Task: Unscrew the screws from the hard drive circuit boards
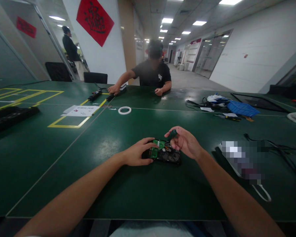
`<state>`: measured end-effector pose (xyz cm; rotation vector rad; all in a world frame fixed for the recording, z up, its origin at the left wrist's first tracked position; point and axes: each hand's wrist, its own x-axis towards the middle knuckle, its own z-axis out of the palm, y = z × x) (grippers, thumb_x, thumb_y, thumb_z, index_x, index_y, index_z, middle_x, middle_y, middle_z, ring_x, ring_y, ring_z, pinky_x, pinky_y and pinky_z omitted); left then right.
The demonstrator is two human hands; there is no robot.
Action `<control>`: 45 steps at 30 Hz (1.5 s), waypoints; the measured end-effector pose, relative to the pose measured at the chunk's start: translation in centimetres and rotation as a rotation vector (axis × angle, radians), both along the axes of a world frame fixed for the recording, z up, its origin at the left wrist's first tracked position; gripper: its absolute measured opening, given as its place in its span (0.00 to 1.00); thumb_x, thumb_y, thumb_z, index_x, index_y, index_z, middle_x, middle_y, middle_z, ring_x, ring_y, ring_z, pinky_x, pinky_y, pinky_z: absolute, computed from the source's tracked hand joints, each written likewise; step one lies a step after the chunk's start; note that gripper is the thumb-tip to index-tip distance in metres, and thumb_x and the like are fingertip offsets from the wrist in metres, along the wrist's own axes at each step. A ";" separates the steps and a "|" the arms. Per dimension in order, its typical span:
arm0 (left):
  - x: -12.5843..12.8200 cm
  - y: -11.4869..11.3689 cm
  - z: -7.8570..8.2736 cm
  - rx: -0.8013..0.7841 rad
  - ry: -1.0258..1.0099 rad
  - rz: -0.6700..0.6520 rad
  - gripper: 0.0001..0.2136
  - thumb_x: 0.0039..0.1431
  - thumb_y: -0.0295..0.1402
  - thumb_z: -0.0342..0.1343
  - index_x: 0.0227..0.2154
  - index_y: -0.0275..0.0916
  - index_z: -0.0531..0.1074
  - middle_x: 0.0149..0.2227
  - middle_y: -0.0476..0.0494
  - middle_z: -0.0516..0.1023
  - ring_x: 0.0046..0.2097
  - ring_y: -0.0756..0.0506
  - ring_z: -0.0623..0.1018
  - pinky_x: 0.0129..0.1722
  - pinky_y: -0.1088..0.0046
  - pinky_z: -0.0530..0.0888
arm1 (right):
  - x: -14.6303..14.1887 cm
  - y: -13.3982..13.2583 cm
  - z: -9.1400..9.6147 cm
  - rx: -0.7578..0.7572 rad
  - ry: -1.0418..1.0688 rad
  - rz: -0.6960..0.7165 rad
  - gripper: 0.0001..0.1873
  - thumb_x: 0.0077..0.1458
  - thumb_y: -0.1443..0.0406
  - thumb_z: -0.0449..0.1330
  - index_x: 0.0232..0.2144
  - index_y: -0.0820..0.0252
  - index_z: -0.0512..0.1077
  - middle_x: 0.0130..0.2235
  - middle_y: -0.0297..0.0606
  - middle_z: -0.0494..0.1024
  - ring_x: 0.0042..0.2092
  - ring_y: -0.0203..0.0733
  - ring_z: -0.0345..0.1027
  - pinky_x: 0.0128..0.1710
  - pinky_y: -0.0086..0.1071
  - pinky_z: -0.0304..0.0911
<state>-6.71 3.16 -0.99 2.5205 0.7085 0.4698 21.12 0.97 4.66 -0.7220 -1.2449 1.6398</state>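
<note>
A hard drive (pixel 169 156) lies flat on the green table, its green circuit board (pixel 155 152) facing up. My left hand (pixel 139 153) grips the drive's left end, with the thumb along the near edge and the fingers over the board. My right hand (pixel 186 141) is raised just above the drive's far right part. Its fingers pinch the dark green handle of a small screwdriver (pixel 172 134), which slants down toward the board. Whether the screwdriver's tip touches the drive I cannot tell.
A roll of white tape (pixel 124 110) and printed paper sheets (pixel 81 111) lie farther back. On the right are a blurred-out white object with a strap loop, black cables (pixel 281 149) and a blue basket (pixel 243 108). Another person (pixel 153 72) sits across the table, one hand on a black tool.
</note>
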 end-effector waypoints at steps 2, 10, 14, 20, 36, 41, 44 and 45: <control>0.0 0.0 0.0 0.004 -0.005 -0.002 0.33 0.57 0.42 0.66 0.65 0.50 0.63 0.71 0.40 0.53 0.69 0.33 0.60 0.67 0.52 0.63 | -0.1 0.0 0.0 0.006 -0.005 -0.021 0.12 0.62 0.55 0.60 0.42 0.55 0.71 0.43 0.41 0.81 0.26 0.34 0.69 0.20 0.26 0.57; -0.1 -0.1 0.2 0.004 -0.003 -0.001 0.34 0.57 0.43 0.66 0.65 0.51 0.63 0.71 0.40 0.52 0.70 0.33 0.59 0.67 0.52 0.63 | 0.1 0.3 0.1 0.171 -0.248 -0.213 0.15 0.61 0.55 0.61 0.42 0.59 0.78 0.41 0.41 0.79 0.27 0.32 0.61 0.21 0.27 0.52; 0.0 -0.2 0.6 -0.034 -0.005 0.010 0.27 0.64 0.47 0.59 0.64 0.51 0.65 0.71 0.41 0.54 0.70 0.34 0.60 0.67 0.53 0.62 | 0.2 0.4 0.1 0.150 -0.211 -0.220 0.12 0.59 0.56 0.61 0.35 0.60 0.76 0.40 0.42 0.80 0.27 0.32 0.60 0.22 0.28 0.53; 0.3 0.2 0.2 -0.038 -0.036 0.010 0.18 0.72 0.38 0.48 0.62 0.50 0.67 0.69 0.42 0.57 0.69 0.39 0.61 0.68 0.56 0.61 | 0.4 0.1 0.0 -0.041 -0.069 -0.114 0.12 0.61 0.55 0.59 0.40 0.56 0.71 0.41 0.41 0.81 0.25 0.32 0.62 0.19 0.25 0.49; 0.3 0.3 -0.1 -0.038 -0.092 0.010 0.16 0.71 0.37 0.51 0.59 0.49 0.70 0.68 0.42 0.59 0.68 0.38 0.63 0.67 0.56 0.64 | 1.0 0.7 -0.1 0.052 -0.094 -0.185 0.12 0.60 0.58 0.63 0.43 0.57 0.76 0.42 0.40 0.79 0.30 0.33 0.63 0.24 0.27 0.55; 0.3 0.4 -0.1 -0.031 -0.105 0.017 0.15 0.71 0.39 0.51 0.57 0.49 0.72 0.68 0.42 0.60 0.68 0.39 0.63 0.67 0.57 0.64 | 1.1 0.6 -0.4 0.079 -0.121 -0.164 0.09 0.58 0.59 0.63 0.36 0.59 0.76 0.42 0.40 0.79 0.27 0.31 0.60 0.23 0.27 0.52; 0.3 0.4 -0.1 -0.029 -0.110 0.011 0.15 0.71 0.40 0.51 0.57 0.48 0.72 0.67 0.42 0.60 0.68 0.39 0.64 0.67 0.57 0.63 | 0.9 0.2 -0.2 0.012 -0.099 -0.097 0.09 0.58 0.58 0.63 0.37 0.57 0.73 0.44 0.42 0.80 0.25 0.31 0.58 0.21 0.26 0.47; 0.3 0.4 -0.1 -0.028 -0.113 0.010 0.15 0.71 0.40 0.52 0.57 0.48 0.72 0.67 0.41 0.60 0.68 0.39 0.64 0.67 0.57 0.64 | 0.8 0.1 -0.1 -0.009 -0.089 -0.079 0.10 0.58 0.58 0.62 0.39 0.56 0.73 0.45 0.42 0.81 0.25 0.31 0.59 0.20 0.26 0.46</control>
